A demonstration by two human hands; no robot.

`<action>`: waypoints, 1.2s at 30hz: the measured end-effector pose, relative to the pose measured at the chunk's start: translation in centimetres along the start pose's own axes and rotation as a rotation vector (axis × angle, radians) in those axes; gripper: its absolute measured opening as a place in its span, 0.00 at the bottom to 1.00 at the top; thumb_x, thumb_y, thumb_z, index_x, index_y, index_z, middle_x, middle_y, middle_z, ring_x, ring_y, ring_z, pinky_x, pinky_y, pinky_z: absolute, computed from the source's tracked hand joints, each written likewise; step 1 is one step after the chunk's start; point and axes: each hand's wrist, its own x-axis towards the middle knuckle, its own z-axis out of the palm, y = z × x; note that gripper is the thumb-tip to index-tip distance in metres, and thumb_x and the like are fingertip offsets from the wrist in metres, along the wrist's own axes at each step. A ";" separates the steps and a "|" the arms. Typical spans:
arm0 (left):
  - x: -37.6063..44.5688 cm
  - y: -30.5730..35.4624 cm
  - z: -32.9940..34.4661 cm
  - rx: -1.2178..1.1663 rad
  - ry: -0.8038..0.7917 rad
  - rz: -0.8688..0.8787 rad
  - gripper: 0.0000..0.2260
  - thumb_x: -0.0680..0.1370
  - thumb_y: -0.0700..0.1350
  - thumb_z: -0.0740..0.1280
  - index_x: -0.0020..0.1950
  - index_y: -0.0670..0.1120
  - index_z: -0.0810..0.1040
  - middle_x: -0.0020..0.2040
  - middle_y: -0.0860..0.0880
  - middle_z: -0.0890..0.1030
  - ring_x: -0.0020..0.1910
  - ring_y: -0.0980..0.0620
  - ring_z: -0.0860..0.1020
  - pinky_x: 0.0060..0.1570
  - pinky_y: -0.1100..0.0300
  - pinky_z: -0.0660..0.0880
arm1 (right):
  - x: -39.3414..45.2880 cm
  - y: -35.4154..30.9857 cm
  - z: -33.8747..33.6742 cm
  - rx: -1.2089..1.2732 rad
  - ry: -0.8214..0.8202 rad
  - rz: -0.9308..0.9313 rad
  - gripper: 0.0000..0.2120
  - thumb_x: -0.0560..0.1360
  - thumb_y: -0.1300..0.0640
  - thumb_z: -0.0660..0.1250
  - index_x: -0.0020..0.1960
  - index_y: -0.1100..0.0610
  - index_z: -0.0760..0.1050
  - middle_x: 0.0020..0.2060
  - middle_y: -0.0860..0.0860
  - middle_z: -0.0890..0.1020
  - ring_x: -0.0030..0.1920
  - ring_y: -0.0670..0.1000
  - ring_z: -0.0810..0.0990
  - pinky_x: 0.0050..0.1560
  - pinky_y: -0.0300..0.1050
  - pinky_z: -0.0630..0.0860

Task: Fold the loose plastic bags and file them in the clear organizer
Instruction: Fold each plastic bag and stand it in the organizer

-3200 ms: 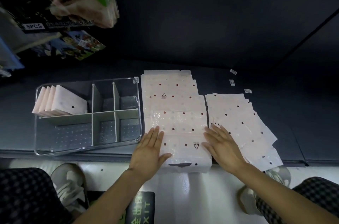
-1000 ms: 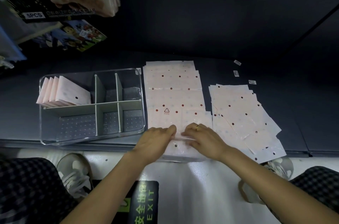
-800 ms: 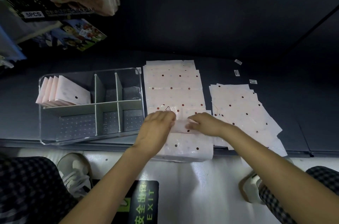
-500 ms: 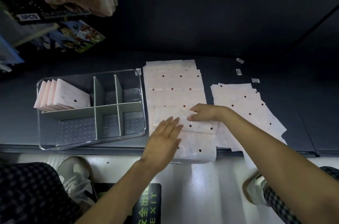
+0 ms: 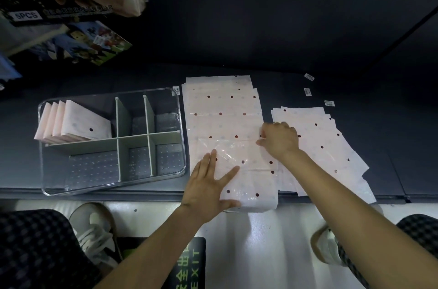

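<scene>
A pale pink dotted plastic bag (image 5: 251, 170) lies partly folded on top of a long stack of bags (image 5: 222, 108) in the middle of the dark counter. My left hand (image 5: 208, 184) presses flat on the bag's near left part, fingers spread. My right hand (image 5: 279, 138) has curled fingers at the folded edge on the right and seems to pinch it. The clear organizer (image 5: 109, 184) stands to the left; several folded bags (image 5: 78, 125) stand upright in its far left compartment.
A second, fanned pile of dotted bags (image 5: 324, 146) lies to the right. Three small labels (image 5: 308, 92) sit on the counter behind it. Packaged goods (image 5: 71, 4) hang at the upper left. The counter's front edge runs just below the organizer; my shoes and a floor sign are beneath.
The near part of the top bag was folded away from me. My right hand slid along the fold to the right edge, and my left hand flattened on the bag's near left part.
</scene>
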 end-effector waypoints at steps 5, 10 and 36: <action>0.2 0.6 -0.4 0.028 -0.036 -0.007 0.37 0.70 0.74 0.52 0.72 0.67 0.36 0.73 0.37 0.28 0.71 0.37 0.27 0.70 0.47 0.30 | -1.1 -2.2 1.4 0.209 0.050 -0.351 0.17 0.74 0.51 0.69 0.60 0.55 0.73 0.57 0.52 0.75 0.60 0.53 0.70 0.59 0.47 0.68; 0.2 0.5 -0.3 -0.011 -0.049 -0.002 0.36 0.71 0.73 0.53 0.73 0.68 0.38 0.72 0.38 0.26 0.66 0.40 0.21 0.68 0.47 0.28 | 0.1 -3.3 1.5 0.350 -0.141 -0.278 0.21 0.70 0.54 0.74 0.59 0.57 0.71 0.54 0.52 0.74 0.56 0.52 0.73 0.55 0.46 0.71; -4.3 1.3 -4.7 -0.947 -0.226 -0.268 0.22 0.81 0.51 0.60 0.74 0.46 0.63 0.75 0.50 0.62 0.72 0.51 0.62 0.66 0.64 0.58 | -6.8 -1.3 -3.3 0.985 0.055 0.004 0.06 0.75 0.60 0.67 0.41 0.59 0.78 0.38 0.57 0.80 0.40 0.53 0.77 0.44 0.44 0.71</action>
